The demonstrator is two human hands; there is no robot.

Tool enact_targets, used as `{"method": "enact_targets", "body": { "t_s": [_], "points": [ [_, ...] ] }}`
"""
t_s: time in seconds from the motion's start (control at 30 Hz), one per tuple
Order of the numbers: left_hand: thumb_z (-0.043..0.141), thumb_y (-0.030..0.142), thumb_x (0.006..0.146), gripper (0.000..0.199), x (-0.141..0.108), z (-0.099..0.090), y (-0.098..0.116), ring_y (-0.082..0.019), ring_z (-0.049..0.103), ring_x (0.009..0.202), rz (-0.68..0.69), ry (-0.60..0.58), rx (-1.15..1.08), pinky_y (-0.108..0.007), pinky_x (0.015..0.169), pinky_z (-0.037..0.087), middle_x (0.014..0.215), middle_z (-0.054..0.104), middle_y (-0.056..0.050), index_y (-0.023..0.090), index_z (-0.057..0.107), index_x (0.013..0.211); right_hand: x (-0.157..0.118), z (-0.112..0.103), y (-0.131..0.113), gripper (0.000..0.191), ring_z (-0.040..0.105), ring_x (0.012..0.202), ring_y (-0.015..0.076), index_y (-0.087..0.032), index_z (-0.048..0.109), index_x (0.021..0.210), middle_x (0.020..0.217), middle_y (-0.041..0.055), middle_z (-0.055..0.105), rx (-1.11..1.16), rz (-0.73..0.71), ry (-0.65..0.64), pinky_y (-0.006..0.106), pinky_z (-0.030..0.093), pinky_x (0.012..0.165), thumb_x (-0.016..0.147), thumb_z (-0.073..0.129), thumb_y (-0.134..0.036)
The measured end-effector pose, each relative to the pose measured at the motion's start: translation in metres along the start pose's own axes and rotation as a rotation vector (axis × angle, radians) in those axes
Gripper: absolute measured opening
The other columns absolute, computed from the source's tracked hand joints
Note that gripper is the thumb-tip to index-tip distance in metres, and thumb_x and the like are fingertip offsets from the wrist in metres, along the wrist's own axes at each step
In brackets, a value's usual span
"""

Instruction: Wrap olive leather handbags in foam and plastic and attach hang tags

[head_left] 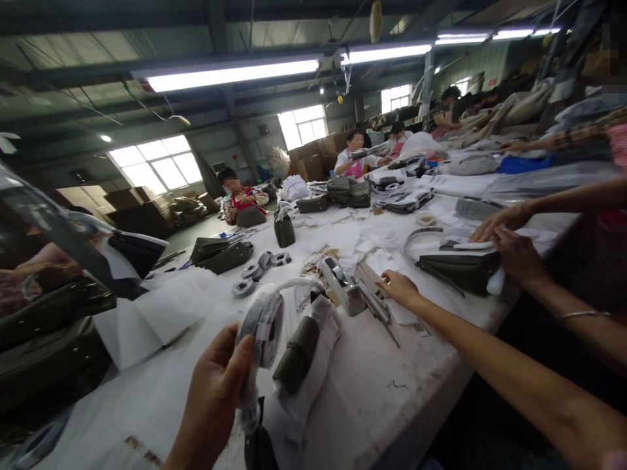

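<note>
At the front, my left hand (220, 378) grips a coiled grey strap (264, 326) wrapped in clear plastic, thumb on the near side. The plastic trails down to a dark olive bag (298, 349) lying on white wrapping paper, beside the coil. My right hand (400, 288) reaches across from the lower right, fingers stretched out over the edge of a stack of thin cards (375, 294); whether they touch it I cannot tell. Left of the stack stands a grey tape dispenser (341, 287).
At the right, a co-worker's hands (509, 238) work on another dark bag (458, 271). Several grey coils (252, 271) and a bag (220, 254) lie left of centre. White sheets (151, 313) cover the left side of the table (392, 385). Other people sit farther back.
</note>
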State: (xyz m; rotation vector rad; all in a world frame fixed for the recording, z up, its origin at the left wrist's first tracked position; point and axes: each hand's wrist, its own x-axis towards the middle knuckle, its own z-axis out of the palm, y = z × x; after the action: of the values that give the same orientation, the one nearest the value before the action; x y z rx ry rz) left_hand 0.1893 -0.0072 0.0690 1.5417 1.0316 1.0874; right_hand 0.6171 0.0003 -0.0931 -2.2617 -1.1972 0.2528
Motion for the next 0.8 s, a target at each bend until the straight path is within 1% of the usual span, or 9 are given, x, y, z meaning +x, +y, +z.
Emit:
{"method": "enact_targets", "body": {
  "t_s": [0.1, 0.17, 0.3, 0.4, 0.47, 0.53, 0.67, 0.73, 0.8],
  "points": [
    [0.074, 0.055, 0.075, 0.048, -0.011, 0.004, 0.001, -0.02, 0.065, 0.079, -0.024, 0.033, 0.028, -0.025, 0.068, 0.052, 0.095, 0.073, -0.003, 0.019, 0.067, 0.106, 0.027, 0.011, -0.003, 0.029, 0.066, 0.095, 0.0212, -0.014, 0.065, 0.106, 0.104, 0.009, 0.069, -0.086, 0.086, -0.113, 0.039, 0.053, 0.085, 0.091, 0.065, -0.039],
    [0.074, 0.054, 0.075, 0.047, -0.015, 0.005, 0.003, -0.019, 0.064, 0.079, -0.048, 0.058, 0.008, -0.024, 0.067, 0.051, 0.098, 0.073, -0.002, 0.021, 0.067, 0.108, 0.039, 0.014, -0.004, 0.028, 0.065, 0.094, 0.0192, -0.015, 0.065, 0.107, 0.107, 0.0067, 0.067, -0.117, 0.106, -0.181, 0.04, 0.055, 0.084, 0.094, 0.063, -0.039],
    [0.074, 0.053, 0.076, 0.047, -0.016, 0.005, 0.004, -0.02, 0.065, 0.082, -0.073, 0.085, -0.053, -0.024, 0.068, 0.051, 0.096, 0.072, -0.002, 0.021, 0.066, 0.11, 0.044, 0.013, -0.002, 0.028, 0.065, 0.089, 0.0174, -0.015, 0.065, 0.106, 0.104, 0.0058, 0.067, -0.106, 0.096, -0.227, 0.038, 0.056, 0.081, 0.095, 0.06, -0.04],
    [0.073, 0.053, 0.077, 0.048, -0.013, 0.002, 0.0, -0.019, 0.064, 0.081, -0.079, 0.051, -0.059, -0.024, 0.068, 0.051, 0.097, 0.072, -0.003, 0.021, 0.065, 0.113, 0.035, 0.007, 0.001, 0.026, 0.066, 0.087, 0.0185, -0.015, 0.069, 0.096, 0.095, 0.0047, 0.07, -0.059, 0.068, -0.163, 0.037, 0.053, 0.081, 0.092, 0.063, -0.04],
    [0.073, 0.054, 0.077, 0.05, -0.01, -0.001, -0.003, -0.018, 0.063, 0.078, -0.083, 0.018, -0.045, -0.024, 0.065, 0.05, 0.097, 0.072, -0.003, 0.02, 0.065, 0.112, 0.027, 0.003, 0.002, 0.022, 0.068, 0.09, 0.0226, -0.017, 0.072, 0.088, 0.089, 0.0057, 0.073, -0.007, 0.039, -0.09, 0.035, 0.051, 0.079, 0.089, 0.063, -0.038],
    [0.074, 0.055, 0.076, 0.05, -0.008, -0.004, -0.006, -0.018, 0.062, 0.076, -0.091, 0.003, -0.05, -0.024, 0.064, 0.05, 0.094, 0.071, -0.003, 0.02, 0.065, 0.11, 0.02, -0.003, 0.003, 0.022, 0.068, 0.094, 0.0266, -0.02, 0.075, 0.085, 0.09, 0.0071, 0.075, 0.069, -0.001, -0.017, 0.034, 0.049, 0.077, 0.086, 0.06, -0.036],
    [0.074, 0.055, 0.076, 0.047, -0.004, -0.005, -0.009, -0.017, 0.06, 0.076, -0.112, -0.004, -0.109, -0.023, 0.066, 0.049, 0.09, 0.07, -0.002, 0.02, 0.066, 0.106, 0.006, -0.018, -0.006, 0.029, 0.069, 0.098, 0.0267, -0.021, 0.072, 0.097, 0.1, 0.0088, 0.077, 0.282, -0.089, 0.057, 0.033, 0.05, 0.08, 0.086, 0.054, -0.04],
    [0.072, 0.055, 0.078, 0.045, -0.004, -0.005, -0.008, -0.017, 0.059, 0.077, -0.111, -0.02, -0.132, -0.023, 0.066, 0.048, 0.087, 0.068, -0.001, 0.02, 0.066, 0.105, -0.011, -0.025, -0.019, 0.035, 0.072, 0.092, 0.0256, -0.019, 0.068, 0.105, 0.102, 0.0109, 0.076, 0.391, -0.123, 0.042, 0.034, 0.053, 0.077, 0.09, 0.049, -0.045],
    [0.07, 0.054, 0.081, 0.041, -0.004, -0.005, -0.008, -0.016, 0.058, 0.077, -0.096, -0.045, -0.144, -0.023, 0.069, 0.048, 0.084, 0.066, 0.0, 0.019, 0.066, 0.102, -0.038, -0.033, -0.038, 0.043, 0.073, 0.085, 0.024, -0.018, 0.063, 0.114, 0.101, 0.012, 0.076, 0.523, -0.177, -0.033, 0.033, 0.055, 0.073, 0.091, 0.048, -0.052]
  ]
}}
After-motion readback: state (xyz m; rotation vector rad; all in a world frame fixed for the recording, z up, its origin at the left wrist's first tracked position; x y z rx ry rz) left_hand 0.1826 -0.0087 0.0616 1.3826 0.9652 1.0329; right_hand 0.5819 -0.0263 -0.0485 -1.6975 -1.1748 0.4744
